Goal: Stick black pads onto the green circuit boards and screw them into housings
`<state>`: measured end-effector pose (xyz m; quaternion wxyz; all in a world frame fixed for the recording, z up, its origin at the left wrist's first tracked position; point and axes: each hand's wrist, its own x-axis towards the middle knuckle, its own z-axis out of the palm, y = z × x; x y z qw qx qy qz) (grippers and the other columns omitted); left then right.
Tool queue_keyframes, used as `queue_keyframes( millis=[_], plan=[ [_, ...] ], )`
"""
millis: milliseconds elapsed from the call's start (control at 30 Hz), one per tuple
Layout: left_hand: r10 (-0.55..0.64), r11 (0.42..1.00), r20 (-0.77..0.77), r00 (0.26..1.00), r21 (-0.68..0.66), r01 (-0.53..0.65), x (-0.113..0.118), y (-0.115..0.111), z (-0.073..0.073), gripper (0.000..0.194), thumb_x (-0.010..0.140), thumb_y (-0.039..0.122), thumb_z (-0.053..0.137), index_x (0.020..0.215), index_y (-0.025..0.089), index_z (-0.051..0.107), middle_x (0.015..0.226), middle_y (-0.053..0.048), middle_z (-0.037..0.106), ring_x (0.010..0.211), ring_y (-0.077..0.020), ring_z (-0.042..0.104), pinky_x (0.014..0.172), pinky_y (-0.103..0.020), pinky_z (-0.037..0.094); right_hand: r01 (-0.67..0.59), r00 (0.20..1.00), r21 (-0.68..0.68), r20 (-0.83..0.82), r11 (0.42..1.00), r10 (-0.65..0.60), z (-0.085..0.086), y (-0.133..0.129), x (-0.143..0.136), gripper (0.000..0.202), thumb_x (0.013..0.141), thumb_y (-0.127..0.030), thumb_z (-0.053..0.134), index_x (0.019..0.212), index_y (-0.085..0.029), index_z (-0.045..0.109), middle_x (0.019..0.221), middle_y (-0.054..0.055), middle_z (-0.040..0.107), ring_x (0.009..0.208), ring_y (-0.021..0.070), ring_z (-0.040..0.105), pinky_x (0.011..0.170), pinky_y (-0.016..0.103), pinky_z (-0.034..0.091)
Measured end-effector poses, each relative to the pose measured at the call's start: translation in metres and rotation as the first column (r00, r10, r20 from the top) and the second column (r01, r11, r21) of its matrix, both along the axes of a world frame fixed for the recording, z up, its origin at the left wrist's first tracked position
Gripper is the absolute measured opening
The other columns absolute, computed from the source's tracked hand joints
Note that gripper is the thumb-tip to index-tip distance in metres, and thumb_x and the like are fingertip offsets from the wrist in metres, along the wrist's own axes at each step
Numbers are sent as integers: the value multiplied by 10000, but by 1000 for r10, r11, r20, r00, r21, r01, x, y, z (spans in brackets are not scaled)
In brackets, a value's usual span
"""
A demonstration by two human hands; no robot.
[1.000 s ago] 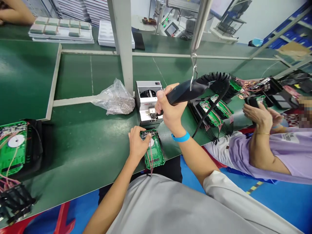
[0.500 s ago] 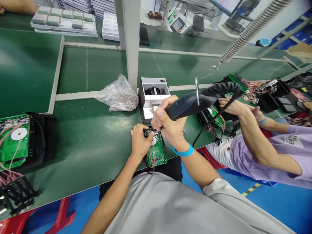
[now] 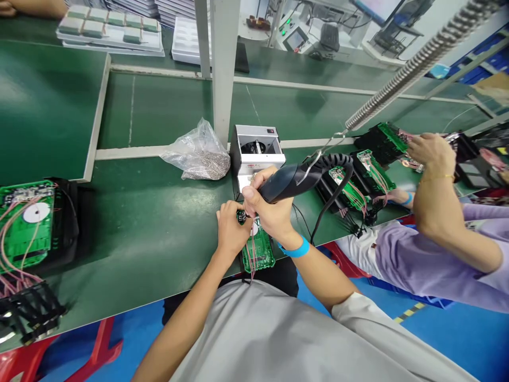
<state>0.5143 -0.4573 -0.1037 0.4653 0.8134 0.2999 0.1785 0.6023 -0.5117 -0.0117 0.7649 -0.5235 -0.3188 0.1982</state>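
Note:
My right hand is wrapped round a black electric screwdriver, tilted with its tip end down at the top of a green circuit board. My left hand grips the upper left corner of that board, its thumb close to the screwdriver's tip. The tip and the spot it meets are hidden by my fingers. Pink wires run down the board toward my lap. Just behind my hands stands a small screw feeder, and left of it lies a clear plastic bag of small screws.
A coiled spring holds the screwdriver from above, and its black cord loops to the right. Another wired board unit lies at left. To the right, a co-worker's arm reaches over more board units. A post rises behind the feeder.
The screwdriver and my right hand have shifted slightly down and left, and the spring's lower end has followed. The co-worker's raised hand has moved right toward the back units, uncovering boards.

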Motion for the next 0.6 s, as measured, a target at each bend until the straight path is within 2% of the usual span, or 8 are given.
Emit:
queue_keyframes(
  millis=[133, 367, 500, 600],
  plan=[
    [-3, 1000, 8, 1000, 11, 3, 0, 0, -1, 116, 892, 208, 726, 990, 207, 665, 1128, -49, 701, 1112, -231, 597, 985, -406, 425, 70, 997, 2, 17, 998, -70, -1, 1, -1, 543, 776, -499, 960, 896, -214, 514, 704, -88, 505, 551, 31, 521, 529, 212, 462],
    [3, 1000, 21, 1000, 0, -3, 0, -1, 0, 133, 894, 210, 724, 1015, 214, 669, 1091, -52, 705, 1106, -236, 602, 990, -420, 435, -23, 1000, 21, 4, 1000, 22, 0, 0, -2, 523, 821, -551, 913, 941, -236, 512, 648, -117, 458, 429, 40, 476, 421, 224, 396],
    [9, 1000, 9, 1000, 8, -9, 0, -1, 1, 159, 886, 193, 714, 1036, 221, 669, 1025, -44, 694, 1076, -235, 602, 969, -411, 433, 16, 1000, 23, 0, 1000, -16, -1, 1, -2, 535, 806, -527, 932, 929, -233, 502, 681, -108, 476, 460, 32, 487, 449, 218, 412],
    [-1, 1000, 24, 1000, 5, 1, 0, -1, 0, 187, 884, 176, 706, 1060, 223, 664, 1092, -53, 719, 1128, -243, 618, 1014, -427, 442, 15, 1000, 10, -1, 1000, -15, -3, 1, -1, 538, 809, -540, 924, 932, -234, 500, 690, -105, 479, 469, 34, 489, 454, 221, 418]
  ],
)
